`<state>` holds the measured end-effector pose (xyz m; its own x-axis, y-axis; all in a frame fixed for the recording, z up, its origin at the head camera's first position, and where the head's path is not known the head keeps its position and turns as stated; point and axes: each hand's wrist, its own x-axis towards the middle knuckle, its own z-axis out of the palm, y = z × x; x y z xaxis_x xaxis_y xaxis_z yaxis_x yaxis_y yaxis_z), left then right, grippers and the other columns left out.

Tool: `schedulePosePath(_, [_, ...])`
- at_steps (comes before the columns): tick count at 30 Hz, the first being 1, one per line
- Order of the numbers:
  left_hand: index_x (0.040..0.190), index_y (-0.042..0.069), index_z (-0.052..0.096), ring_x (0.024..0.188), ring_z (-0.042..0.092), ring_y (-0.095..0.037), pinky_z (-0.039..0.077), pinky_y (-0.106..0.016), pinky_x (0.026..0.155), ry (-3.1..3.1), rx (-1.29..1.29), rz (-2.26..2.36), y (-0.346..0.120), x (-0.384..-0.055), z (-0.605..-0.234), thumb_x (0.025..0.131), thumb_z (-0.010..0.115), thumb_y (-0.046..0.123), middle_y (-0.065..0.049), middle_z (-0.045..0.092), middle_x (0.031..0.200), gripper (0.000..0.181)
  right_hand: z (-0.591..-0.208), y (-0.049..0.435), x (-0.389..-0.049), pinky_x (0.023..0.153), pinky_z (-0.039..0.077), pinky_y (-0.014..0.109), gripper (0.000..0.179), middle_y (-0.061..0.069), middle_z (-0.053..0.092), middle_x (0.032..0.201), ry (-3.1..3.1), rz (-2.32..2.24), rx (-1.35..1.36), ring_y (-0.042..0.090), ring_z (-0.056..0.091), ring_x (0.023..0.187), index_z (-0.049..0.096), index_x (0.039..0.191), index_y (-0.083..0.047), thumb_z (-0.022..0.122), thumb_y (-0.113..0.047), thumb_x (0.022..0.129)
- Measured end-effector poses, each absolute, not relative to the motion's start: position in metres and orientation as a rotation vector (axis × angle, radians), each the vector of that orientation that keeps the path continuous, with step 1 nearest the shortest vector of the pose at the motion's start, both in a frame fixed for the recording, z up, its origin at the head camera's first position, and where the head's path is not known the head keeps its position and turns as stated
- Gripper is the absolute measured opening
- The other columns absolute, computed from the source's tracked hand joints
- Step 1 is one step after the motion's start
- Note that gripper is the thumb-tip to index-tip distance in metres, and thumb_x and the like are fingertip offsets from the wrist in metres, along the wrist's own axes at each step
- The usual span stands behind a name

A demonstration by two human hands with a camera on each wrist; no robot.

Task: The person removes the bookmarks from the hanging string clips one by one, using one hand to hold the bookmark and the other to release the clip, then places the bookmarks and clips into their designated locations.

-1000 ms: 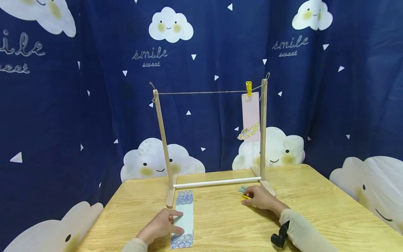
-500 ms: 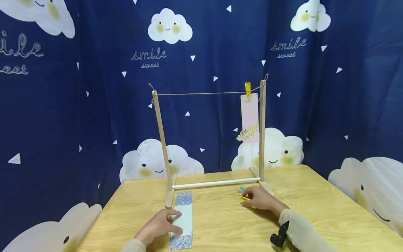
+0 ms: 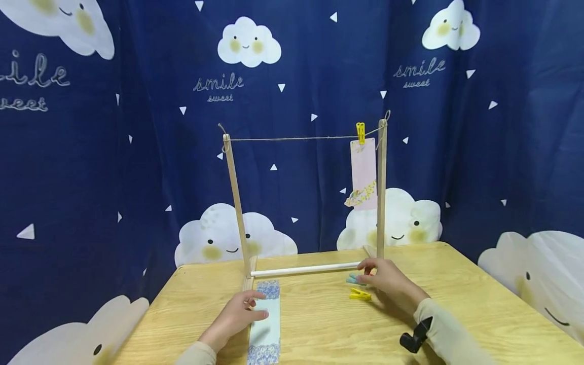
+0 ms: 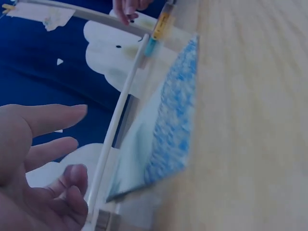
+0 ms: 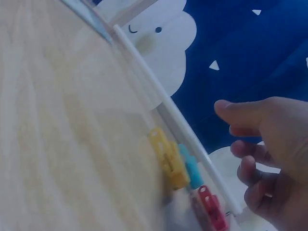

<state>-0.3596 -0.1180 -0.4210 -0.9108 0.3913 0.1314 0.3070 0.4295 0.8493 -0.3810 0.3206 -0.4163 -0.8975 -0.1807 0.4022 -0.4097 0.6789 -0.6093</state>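
Observation:
My left hand (image 3: 237, 315) is over a pale card with blue lace-patterned ends (image 3: 269, 327) lying on the table. In the left wrist view its fingers are spread, with nothing between them. My right hand (image 3: 393, 283) is over a small group of clothespins, its fingers loosely bent and holding nothing. A yellow clothespin (image 3: 361, 294) lies nearest me, with a light blue clothespin (image 3: 352, 279) behind it. Beside them, the right wrist view shows a red clothespin (image 5: 212, 208), mostly hidden by the hand in the head view.
A wooden frame with upright posts (image 3: 382, 192) and a white crossbar (image 3: 305, 269) stands at the back. From its string (image 3: 292, 138) hangs a pink card (image 3: 363, 172), held by another yellow clothespin (image 3: 361, 133). A dark blue cloud-print curtain (image 3: 292, 50) is behind the table (image 3: 315, 324).
My right hand has let go of the yellow clothespin and shifted slightly back, toward the blue and red ones. My left hand has lifted its fingers off the lace-patterned card.

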Motion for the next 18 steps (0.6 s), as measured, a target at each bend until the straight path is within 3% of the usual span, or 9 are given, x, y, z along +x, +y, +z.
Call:
schedulePosePath(5, [0.123, 0.003, 0.069, 0.082, 0.054, -0.022, 0.049, -0.035, 0.066, 2.640, 0.714, 1.622, -0.096, -0.369, -0.408, 0.089, 0.082, 0.011, -0.013, 0.053, 0.105, 0.037, -0.396, 0.327, -0.386, 0.067, 0.052, 0.030, 0.029, -0.002, 0.065, 0.090, -2.502, 1.034, 0.475, 0.021, 0.060, 0.084, 0.073, 0.113, -0.005, 0.080, -0.025, 0.093])
schedulePosePath(13, [0.124, 0.008, 0.070, 0.093, 0.062, -0.024, 0.055, -0.036, 0.073, 2.705, 0.792, 1.692, -0.061, -0.386, -0.378, 0.091, 0.081, 0.013, -0.012, 0.056, 0.112, 0.035, -0.345, 0.339, -0.381, 0.077, 0.055, 0.032, 0.036, 0.007, 0.065, 0.100, -2.388, 1.164, 0.440, 0.025, 0.061, 0.093, 0.069, 0.124, -0.003, 0.075, -0.027, 0.098])
schedulePosePath(18, [0.124, 0.011, 0.070, 0.100, 0.063, -0.027, 0.057, -0.037, 0.077, 2.742, 0.833, 1.692, -0.049, -0.390, -0.367, 0.091, 0.082, 0.016, -0.010, 0.058, 0.115, 0.035, -0.326, 0.348, -0.380, 0.071, 0.055, 0.030, 0.035, 0.014, 0.061, 0.103, -2.315, 1.260, 0.449, 0.026, 0.063, 0.086, 0.067, 0.127, 0.000, 0.072, -0.022, 0.100])
